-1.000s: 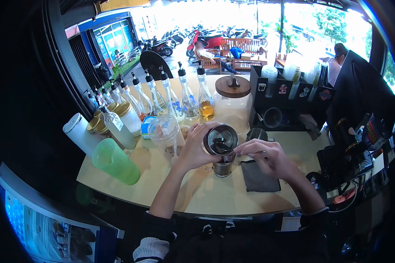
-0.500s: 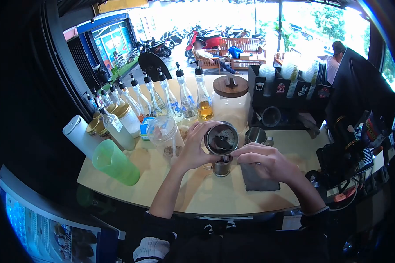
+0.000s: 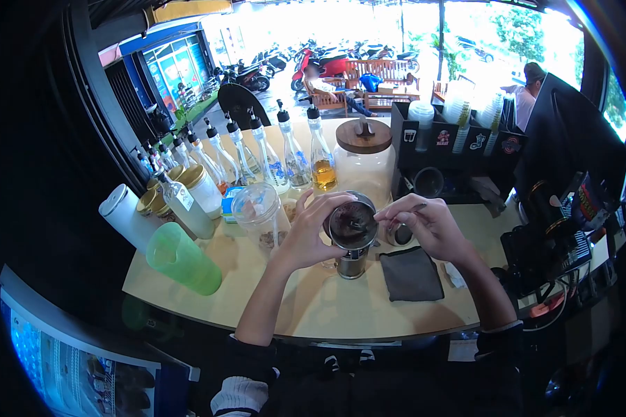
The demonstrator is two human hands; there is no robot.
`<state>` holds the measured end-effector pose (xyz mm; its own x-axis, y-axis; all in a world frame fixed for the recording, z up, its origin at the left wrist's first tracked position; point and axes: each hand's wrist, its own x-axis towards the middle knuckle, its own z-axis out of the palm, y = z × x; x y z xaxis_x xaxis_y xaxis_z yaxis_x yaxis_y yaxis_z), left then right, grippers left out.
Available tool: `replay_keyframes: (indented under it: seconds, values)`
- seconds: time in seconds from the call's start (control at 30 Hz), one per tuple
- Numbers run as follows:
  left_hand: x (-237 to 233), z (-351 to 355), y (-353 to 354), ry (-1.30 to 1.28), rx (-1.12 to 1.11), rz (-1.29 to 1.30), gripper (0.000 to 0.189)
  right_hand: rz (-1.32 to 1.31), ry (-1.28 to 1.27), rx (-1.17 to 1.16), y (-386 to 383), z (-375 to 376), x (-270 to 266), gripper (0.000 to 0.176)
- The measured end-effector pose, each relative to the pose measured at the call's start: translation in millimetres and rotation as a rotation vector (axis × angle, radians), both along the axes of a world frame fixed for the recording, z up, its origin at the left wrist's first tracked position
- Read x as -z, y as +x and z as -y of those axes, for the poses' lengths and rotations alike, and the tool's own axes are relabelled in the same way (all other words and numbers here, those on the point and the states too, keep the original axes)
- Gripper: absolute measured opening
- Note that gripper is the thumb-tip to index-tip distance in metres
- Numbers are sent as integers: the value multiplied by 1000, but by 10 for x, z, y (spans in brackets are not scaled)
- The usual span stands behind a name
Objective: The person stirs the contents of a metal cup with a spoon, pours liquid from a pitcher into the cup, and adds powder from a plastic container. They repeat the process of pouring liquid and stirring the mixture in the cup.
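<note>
In the head view, my left hand (image 3: 313, 233) wraps round a round metal cup (image 3: 341, 244) tilted so that its mouth faces me. Dark brown stuff (image 3: 353, 224) coats the inside. My right hand (image 3: 428, 226) pinches the handle of a spoon whose other end reaches into the cup. Just below stands a second metal vessel (image 3: 352, 267) with a clear handle at its left. A smaller metal cup (image 3: 398, 234) is partly behind my right fingers. Nearer me, a folded dark cloth (image 3: 412, 275) lies on the counter.
Left of my hands stand a lidded clear tub (image 3: 261, 212) and a leaning green pitcher (image 3: 182, 258). Pump bottles (image 3: 295, 156) line the back, beside a big wooden-lidded jar (image 3: 364, 163). A black cup rack (image 3: 459, 142) is at the right. Outside, a person sits on a bench.
My right hand has moved up and to the right, uncovering more of the dark cloth. Inside the cup, the pale patch has given way to dark brown.
</note>
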<state>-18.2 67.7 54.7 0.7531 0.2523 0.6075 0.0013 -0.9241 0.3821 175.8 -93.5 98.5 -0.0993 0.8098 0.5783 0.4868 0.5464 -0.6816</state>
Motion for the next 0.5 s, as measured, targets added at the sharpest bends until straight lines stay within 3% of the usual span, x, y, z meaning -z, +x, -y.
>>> replay_keyframes:
  seconds: [0.5]
  values:
    - [-1,33,-15,11,-63,45,85,223,11,-14,-164,65,-100,16]
